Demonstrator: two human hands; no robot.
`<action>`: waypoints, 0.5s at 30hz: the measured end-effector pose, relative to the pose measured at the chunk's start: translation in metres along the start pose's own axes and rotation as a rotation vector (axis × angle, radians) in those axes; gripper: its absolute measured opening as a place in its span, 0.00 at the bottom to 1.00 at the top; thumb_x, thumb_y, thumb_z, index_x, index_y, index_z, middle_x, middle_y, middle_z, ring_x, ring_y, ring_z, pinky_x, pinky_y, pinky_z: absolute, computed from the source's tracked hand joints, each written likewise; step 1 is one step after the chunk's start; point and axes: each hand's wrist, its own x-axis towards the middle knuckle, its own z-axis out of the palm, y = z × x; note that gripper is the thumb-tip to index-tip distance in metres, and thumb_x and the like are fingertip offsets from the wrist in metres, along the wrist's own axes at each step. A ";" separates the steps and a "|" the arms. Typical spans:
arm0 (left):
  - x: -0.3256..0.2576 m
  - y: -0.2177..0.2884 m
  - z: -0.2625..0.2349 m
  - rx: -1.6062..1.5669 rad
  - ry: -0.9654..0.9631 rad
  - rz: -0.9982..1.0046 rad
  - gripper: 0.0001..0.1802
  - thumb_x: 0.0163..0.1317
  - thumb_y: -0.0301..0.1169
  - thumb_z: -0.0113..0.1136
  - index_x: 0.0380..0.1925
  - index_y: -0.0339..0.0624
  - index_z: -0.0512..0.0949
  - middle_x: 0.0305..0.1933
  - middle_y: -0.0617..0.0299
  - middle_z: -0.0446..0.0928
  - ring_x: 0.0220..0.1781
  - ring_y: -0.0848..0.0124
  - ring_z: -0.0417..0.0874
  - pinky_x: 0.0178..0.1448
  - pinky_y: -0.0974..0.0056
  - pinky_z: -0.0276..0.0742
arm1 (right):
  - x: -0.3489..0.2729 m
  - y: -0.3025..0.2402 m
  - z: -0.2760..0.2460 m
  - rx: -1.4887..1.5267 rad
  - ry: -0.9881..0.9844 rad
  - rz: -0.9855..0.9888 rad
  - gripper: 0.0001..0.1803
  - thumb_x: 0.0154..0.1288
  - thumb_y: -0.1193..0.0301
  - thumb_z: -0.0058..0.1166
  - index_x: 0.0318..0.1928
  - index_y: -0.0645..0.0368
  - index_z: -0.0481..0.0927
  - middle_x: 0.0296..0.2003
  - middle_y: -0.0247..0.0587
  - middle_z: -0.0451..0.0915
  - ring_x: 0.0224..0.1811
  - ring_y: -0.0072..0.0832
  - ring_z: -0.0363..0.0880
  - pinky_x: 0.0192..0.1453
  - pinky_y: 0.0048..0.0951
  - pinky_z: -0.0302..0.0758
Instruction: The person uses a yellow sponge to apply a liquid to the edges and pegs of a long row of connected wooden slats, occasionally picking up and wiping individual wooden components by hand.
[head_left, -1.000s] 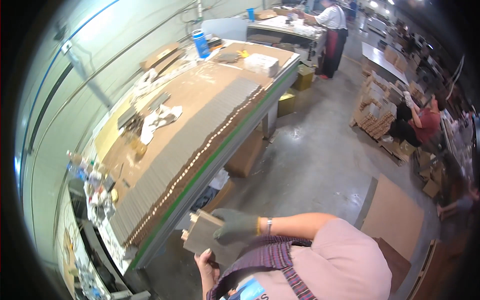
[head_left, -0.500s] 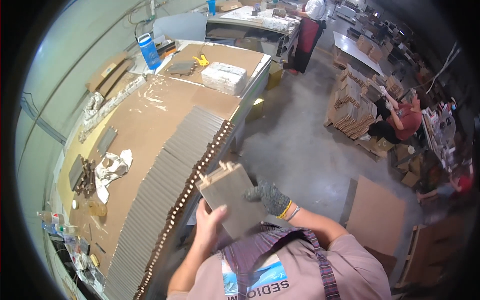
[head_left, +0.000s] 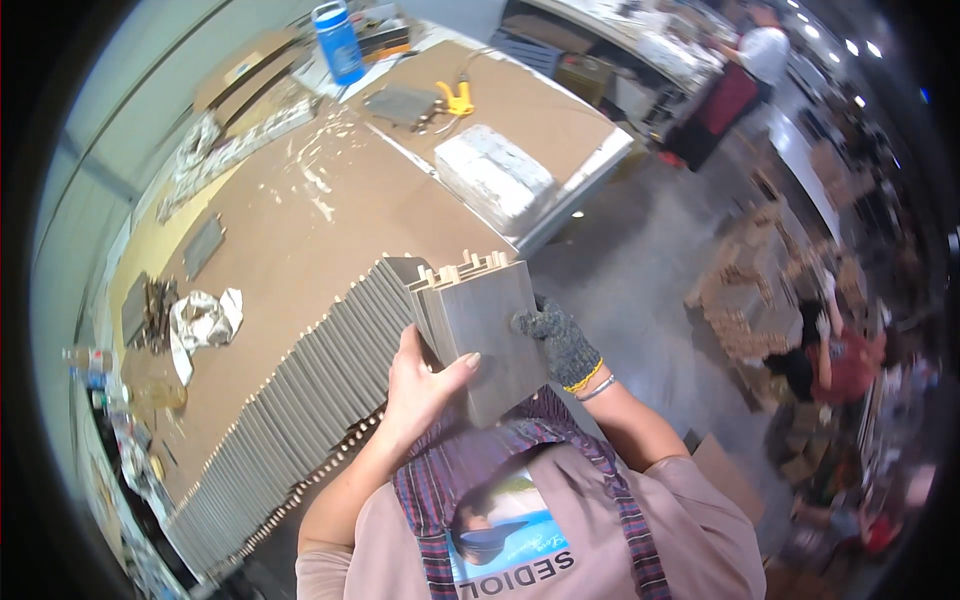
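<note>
I hold a small stack of grey panels with wooden dowels (head_left: 490, 325) in both hands, at the near end of a long row of the same panels (head_left: 300, 400) standing on edge along the table's front edge. My bare left hand (head_left: 420, 385) grips the stack's left lower side, thumb on its face. My right hand (head_left: 555, 335), in a grey knit glove, clasps the stack's right edge. The stack touches the end of the row.
The brown worktable (head_left: 330, 220) carries a white wrapped bundle (head_left: 495, 175), a yellow tool (head_left: 455, 98), a blue bottle (head_left: 337, 40), a crumpled rag (head_left: 200, 320) and small parts. A person in red (head_left: 840, 360) sits by stacked pieces at right; another stands at the far bench (head_left: 750, 70).
The view has swung along the table toward the row's end. The stack has risen from near my waist up to the end of the panel row, still held in both hands.
</note>
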 end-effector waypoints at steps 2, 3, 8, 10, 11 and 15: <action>0.024 0.016 0.012 0.187 0.143 -0.017 0.50 0.50 0.42 0.76 0.65 0.20 0.64 0.54 0.35 0.82 0.57 0.52 0.85 0.65 0.54 0.79 | 0.041 0.000 -0.039 0.013 -0.054 0.112 0.19 0.73 0.69 0.59 0.61 0.64 0.81 0.54 0.40 0.86 0.52 0.27 0.85 0.57 0.32 0.82; 0.033 0.023 0.021 0.274 0.239 -0.009 0.51 0.50 0.43 0.76 0.66 0.19 0.63 0.54 0.34 0.82 0.57 0.50 0.85 0.65 0.54 0.79 | 0.059 -0.006 -0.055 -0.372 -0.132 -0.055 0.18 0.74 0.69 0.57 0.60 0.63 0.82 0.54 0.41 0.86 0.52 0.29 0.85 0.57 0.32 0.82; 0.078 0.059 0.045 0.523 0.482 -0.259 0.47 0.50 0.44 0.75 0.62 0.20 0.66 0.51 0.33 0.83 0.55 0.46 0.86 0.62 0.52 0.80 | 0.136 -0.036 -0.097 -1.230 -0.590 -0.591 0.17 0.70 0.69 0.55 0.57 0.51 0.85 0.49 0.46 0.83 0.50 0.41 0.83 0.52 0.39 0.79; 0.091 0.063 0.051 0.575 0.543 -0.361 0.45 0.49 0.46 0.74 0.58 0.21 0.69 0.48 0.33 0.83 0.53 0.45 0.87 0.60 0.52 0.80 | 0.163 -0.031 -0.109 -1.408 -0.671 -0.696 0.18 0.65 0.70 0.57 0.55 0.45 0.85 0.45 0.47 0.80 0.46 0.46 0.81 0.45 0.45 0.78; 0.093 0.064 0.053 0.600 0.572 -0.431 0.46 0.49 0.47 0.74 0.59 0.21 0.68 0.47 0.33 0.84 0.52 0.45 0.87 0.60 0.52 0.80 | 0.172 -0.032 -0.103 -1.440 -0.717 -0.601 0.16 0.66 0.69 0.57 0.53 0.45 0.85 0.44 0.46 0.80 0.44 0.46 0.81 0.44 0.47 0.77; 0.102 0.055 0.064 0.678 0.675 -0.554 0.53 0.49 0.49 0.74 0.64 0.18 0.66 0.42 0.35 0.84 0.50 0.46 0.87 0.58 0.53 0.80 | 0.178 -0.039 -0.081 -1.456 -0.637 -0.458 0.12 0.69 0.61 0.57 0.46 0.53 0.83 0.38 0.49 0.82 0.39 0.50 0.82 0.42 0.50 0.77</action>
